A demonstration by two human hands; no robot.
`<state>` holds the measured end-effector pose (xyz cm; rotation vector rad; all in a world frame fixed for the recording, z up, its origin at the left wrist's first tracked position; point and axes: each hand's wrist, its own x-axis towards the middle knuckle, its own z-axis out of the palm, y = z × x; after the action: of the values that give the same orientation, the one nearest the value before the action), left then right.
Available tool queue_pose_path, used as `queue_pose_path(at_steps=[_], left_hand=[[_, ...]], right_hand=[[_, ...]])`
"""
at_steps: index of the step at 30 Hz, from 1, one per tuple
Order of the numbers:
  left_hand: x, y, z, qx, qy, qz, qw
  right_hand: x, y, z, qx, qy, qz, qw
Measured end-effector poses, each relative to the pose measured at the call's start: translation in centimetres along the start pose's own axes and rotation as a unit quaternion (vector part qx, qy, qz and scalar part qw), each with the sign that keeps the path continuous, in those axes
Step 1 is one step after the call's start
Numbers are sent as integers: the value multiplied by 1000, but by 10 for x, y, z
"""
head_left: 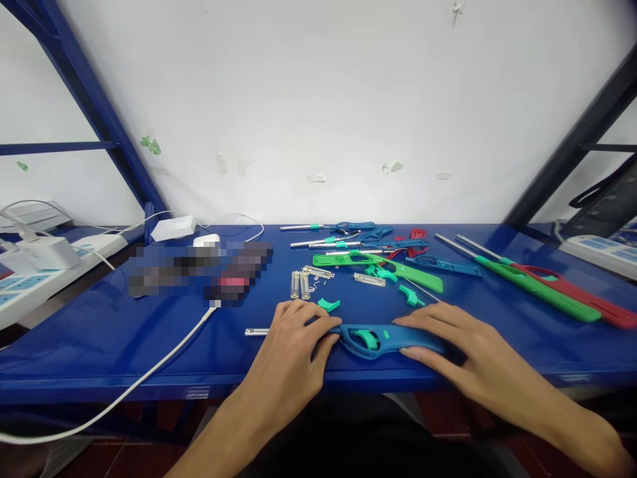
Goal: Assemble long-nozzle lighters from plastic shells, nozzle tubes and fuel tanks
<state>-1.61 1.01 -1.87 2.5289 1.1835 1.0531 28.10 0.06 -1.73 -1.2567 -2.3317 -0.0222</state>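
Note:
A blue long-necked lighter (393, 337) with a teal trigger lies flat along the table's front edge, its metal tube pointing left. My left hand (298, 338) is closed around the neck of it, fingers and thumb pinching where the tube meets the body. My right hand (462, 345) grips the handle end, thumb in front and fingers behind. Just behind the lighter are loose teal triggers, one (328, 305) by my left fingers and another (411, 296) near my right. Clear fuel tanks (299, 285) lie further back with tiny parts beside them.
Opened green lighter shells (418, 273) and several blue lighter pieces (378, 234) lie at the back. A green lighter (542, 289) and a red lighter (597, 302) rest on the right. A white cable (164, 362) crosses the left side to a blurred device (241, 272). Power strips flank the table.

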Motion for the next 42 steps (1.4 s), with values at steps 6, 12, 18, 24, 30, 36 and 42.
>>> queue_pose_path(at_steps=[6,12,18,24,30,36,42], left_hand=[[0,1,-1,2,-4,1,1000],[-1,-3,-1,15,-9,5,1000],[-1,-4,-4,33,-24,7,999],[-1,-5,-1,36,-27,10,999],[-1,-2,0,45,-29,23,998],[-1,-2,2,43,-34,25,998],[-1,-3,4,51,-25,39,998]], right_hand=[[0,0,0,-4,1,10,1000],[1,-1,1,1,5,10,1000],[3,-4,1,-5,-10,0,1000],[-1,-3,3,-4,4,14,1000],[-4,-1,6,-2,14,34,999],[-6,-2,4,13,12,34,999],[-10,-2,11,18,51,33,998]])
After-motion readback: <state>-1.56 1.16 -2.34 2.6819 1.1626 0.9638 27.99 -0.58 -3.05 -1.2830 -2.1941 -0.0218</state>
